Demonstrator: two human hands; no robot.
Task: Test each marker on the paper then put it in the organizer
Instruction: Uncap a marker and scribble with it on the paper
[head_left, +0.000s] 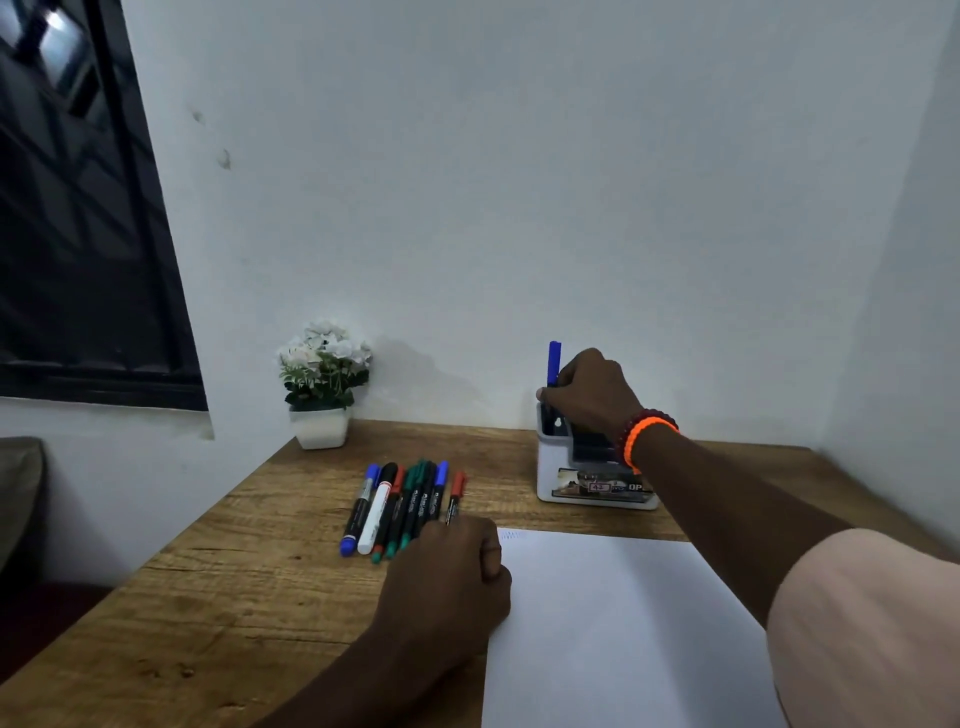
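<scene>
On the wooden desk (234, 597), right hand (589, 395) grips upright blue marker (554, 361) over organizer (550, 467); left hand (447, 577) fisted, empty.

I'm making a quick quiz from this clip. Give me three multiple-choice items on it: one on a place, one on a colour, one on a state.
1. Where does the organizer stand?
A. behind the paper
B. beside the flower pot
C. on the paper

2. What colour cap has the marker held by the right hand?
A. red
B. green
C. blue

3. What is the left hand doing?
A. lifting the pot
B. resting by the marker pile
C. writing

Answers: A, it stands past the sheet's far edge; C, the cap above the fingers is blue; B, it lies on the table beside the markers.
</scene>
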